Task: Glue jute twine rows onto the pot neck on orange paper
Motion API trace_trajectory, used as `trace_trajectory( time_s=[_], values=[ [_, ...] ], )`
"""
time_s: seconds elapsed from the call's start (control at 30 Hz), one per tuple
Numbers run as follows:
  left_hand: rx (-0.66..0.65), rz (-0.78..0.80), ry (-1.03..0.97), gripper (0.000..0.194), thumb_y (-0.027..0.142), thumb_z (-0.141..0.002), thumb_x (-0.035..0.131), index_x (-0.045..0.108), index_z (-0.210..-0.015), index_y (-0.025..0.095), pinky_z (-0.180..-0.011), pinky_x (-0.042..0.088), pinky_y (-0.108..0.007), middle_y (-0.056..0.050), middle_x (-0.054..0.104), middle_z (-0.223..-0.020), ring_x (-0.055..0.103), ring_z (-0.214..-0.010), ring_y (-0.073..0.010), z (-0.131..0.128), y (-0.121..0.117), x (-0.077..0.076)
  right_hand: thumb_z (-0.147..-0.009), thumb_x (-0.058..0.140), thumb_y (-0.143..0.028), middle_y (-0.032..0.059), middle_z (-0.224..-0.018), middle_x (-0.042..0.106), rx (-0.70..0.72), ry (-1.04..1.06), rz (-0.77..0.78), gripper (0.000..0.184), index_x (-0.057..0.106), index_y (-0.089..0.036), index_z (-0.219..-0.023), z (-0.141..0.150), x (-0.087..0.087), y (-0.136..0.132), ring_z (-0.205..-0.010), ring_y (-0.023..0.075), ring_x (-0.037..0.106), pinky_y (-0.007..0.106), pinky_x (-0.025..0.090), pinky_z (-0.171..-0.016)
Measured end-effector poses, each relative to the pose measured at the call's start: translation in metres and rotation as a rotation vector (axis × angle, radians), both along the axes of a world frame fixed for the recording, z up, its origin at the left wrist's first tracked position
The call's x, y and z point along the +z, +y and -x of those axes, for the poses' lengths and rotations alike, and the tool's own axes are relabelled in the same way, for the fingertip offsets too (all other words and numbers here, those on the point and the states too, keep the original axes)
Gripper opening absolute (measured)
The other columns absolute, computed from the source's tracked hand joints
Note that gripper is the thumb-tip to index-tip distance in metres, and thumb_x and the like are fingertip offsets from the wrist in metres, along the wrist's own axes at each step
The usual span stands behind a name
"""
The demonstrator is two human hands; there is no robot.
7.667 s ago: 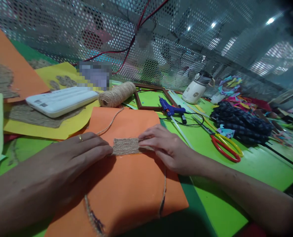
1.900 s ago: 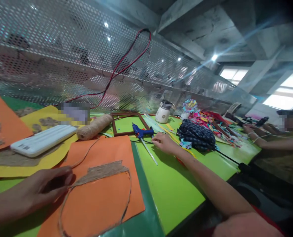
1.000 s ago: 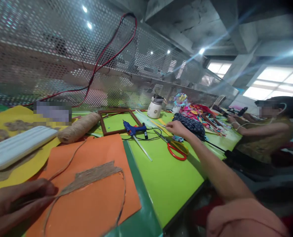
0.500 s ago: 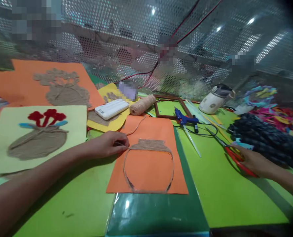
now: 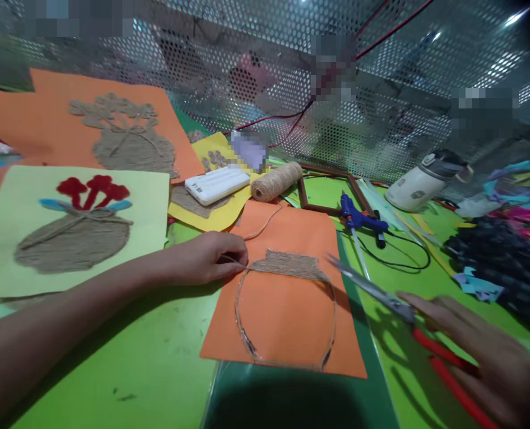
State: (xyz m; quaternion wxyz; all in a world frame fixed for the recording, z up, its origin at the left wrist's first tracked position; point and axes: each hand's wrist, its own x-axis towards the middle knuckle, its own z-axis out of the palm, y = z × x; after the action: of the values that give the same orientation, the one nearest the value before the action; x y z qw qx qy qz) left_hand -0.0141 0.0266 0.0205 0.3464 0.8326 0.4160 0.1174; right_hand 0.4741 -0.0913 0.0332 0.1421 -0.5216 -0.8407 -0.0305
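My left hand [image 5: 224,256] pinches a strand of jute twine [image 5: 261,231] at the left edge of an orange sheet [image 5: 287,328]. On that sheet, rows of glued twine [image 5: 291,263] form a vase neck above a round twine outline. The strand runs up toward a spool of twine [image 5: 277,181] behind the sheet. My right hand [image 5: 474,351] grips scissors [image 5: 381,295] with red handles. Their blades point left, over the right side of the orange sheet and close to the twine neck; the tips are blurred.
A blue glue gun [image 5: 360,219] with a black cord lies right of a brown frame [image 5: 322,208]. Left is a pale sheet [image 5: 148,238] with a finished twine vase; a white power bank [image 5: 217,185] lies behind. A bottle [image 5: 421,182] and dark fabric strips [image 5: 483,250] are at right.
My right hand has lifted the scissors from the right side of the table and brought them left toward the orange sheet. My left hand keeps its pinch on the twine. The view has shifted slightly.
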Motion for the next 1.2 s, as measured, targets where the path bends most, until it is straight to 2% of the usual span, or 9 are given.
trace_trajectory(
  time_s=[0.1,0.17,0.27,0.33,0.4,0.47,0.77,1.07,1.2],
  values=[
    [0.005,-0.008,-0.008,0.023,0.039,-0.095,0.058,0.069,-0.091,0.02,-0.073,0.047,-0.029,-0.006,0.073,-0.091,0.064,-0.08,-0.019,0.0,-0.001,0.0,-0.093,0.06,-0.029,0.0137,-0.133,0.074,0.193,-0.07,0.111,0.083,0.034,-0.055,-0.167,0.027,0.004,0.02,-0.118,0.0332,0.075,0.046,0.069,-0.083],
    [0.0,-0.018,-0.014,0.022,0.038,-0.095,0.057,0.068,-0.089,0.02,-0.073,0.047,-0.029,-0.006,0.072,-0.09,0.064,-0.079,-0.0185,0.0,-0.002,-0.001,-0.092,0.06,-0.024,0.0162,-0.125,0.074,0.258,-0.08,0.107,0.086,0.032,-0.051,-0.169,0.044,0.013,0.027,-0.107,0.0342,0.077,0.046,0.069,-0.075],
    [-0.012,-0.027,-0.02,0.021,0.036,-0.096,0.057,0.068,-0.088,0.02,-0.071,0.047,-0.028,-0.005,0.071,-0.088,0.063,-0.077,-0.0177,0.002,-0.002,-0.002,-0.088,0.054,-0.01,0.0138,-0.11,0.072,0.329,-0.125,0.138,0.088,0.035,-0.041,-0.168,0.073,0.027,0.036,-0.088,0.0304,0.075,0.041,0.064,-0.065],
    [-0.013,-0.027,-0.025,0.021,0.036,-0.096,0.057,0.068,-0.088,0.02,-0.07,0.046,-0.027,-0.005,0.071,-0.088,0.062,-0.077,-0.0173,0.002,-0.002,-0.002,-0.084,0.05,-0.002,0.0105,-0.099,0.069,0.38,-0.166,0.141,0.083,0.043,-0.03,-0.163,0.093,0.031,0.045,-0.077,0.0263,0.07,0.036,0.058,-0.06],
    [-0.01,-0.025,-0.033,0.021,0.036,-0.096,0.058,0.069,-0.089,0.02,-0.071,0.047,-0.027,-0.005,0.072,-0.089,0.063,-0.077,-0.0173,0.003,-0.002,-0.002,-0.084,0.048,-0.001,0.0098,-0.096,0.066,0.427,-0.179,0.125,0.07,0.052,-0.021,-0.151,0.11,0.03,0.055,-0.076,0.0248,0.067,0.034,0.054,-0.061],
    [-0.011,-0.026,-0.045,0.021,0.035,-0.096,0.058,0.069,-0.09,0.02,-0.072,0.048,-0.027,-0.005,0.072,-0.09,0.064,-0.078,-0.0174,0.002,-0.002,-0.002,-0.086,0.049,0.0,0.0102,-0.097,0.066,0.448,-0.178,0.117,0.061,0.055,-0.019,-0.144,0.119,0.025,0.064,-0.078,0.0241,0.065,0.033,0.051,-0.063],
    [-0.022,-0.031,-0.067,0.021,0.033,-0.097,0.057,0.07,-0.088,0.019,-0.071,0.049,-0.027,-0.005,0.072,-0.088,0.064,-0.076,-0.0168,0.0,-0.002,-0.001,-0.098,0.049,-0.004,0.0082,-0.1,0.064,0.475,-0.172,0.131,0.052,0.05,-0.021,-0.147,0.114,0.007,0.079,-0.075,0.0214,0.061,0.031,0.045,-0.064],
    [-0.016,-0.035,-0.048,0.021,0.034,-0.097,0.058,0.07,-0.088,0.019,-0.069,0.047,-0.027,-0.005,0.072,-0.087,0.063,-0.075,-0.0167,0.0,-0.001,0.0,-0.106,0.049,-0.012,0.008,-0.093,0.065,0.585,-0.19,-0.019,0.034,0.052,-0.013,-0.14,0.118,0.005,0.088,-0.07,0.0202,0.056,0.031,0.04,-0.059],
    [-0.03,-0.04,-0.055,0.021,0.033,-0.097,0.057,0.07,-0.088,0.019,-0.071,0.047,-0.027,-0.005,0.071,-0.087,0.062,-0.076,-0.0166,0.001,-0.002,0.001,-0.107,0.052,-0.02,0.01,-0.094,0.064,0.599,-0.214,-0.048,0.037,0.052,-0.01,-0.143,0.116,0.003,0.089,-0.072,0.0225,0.056,0.034,0.042,-0.06]
  ],
)
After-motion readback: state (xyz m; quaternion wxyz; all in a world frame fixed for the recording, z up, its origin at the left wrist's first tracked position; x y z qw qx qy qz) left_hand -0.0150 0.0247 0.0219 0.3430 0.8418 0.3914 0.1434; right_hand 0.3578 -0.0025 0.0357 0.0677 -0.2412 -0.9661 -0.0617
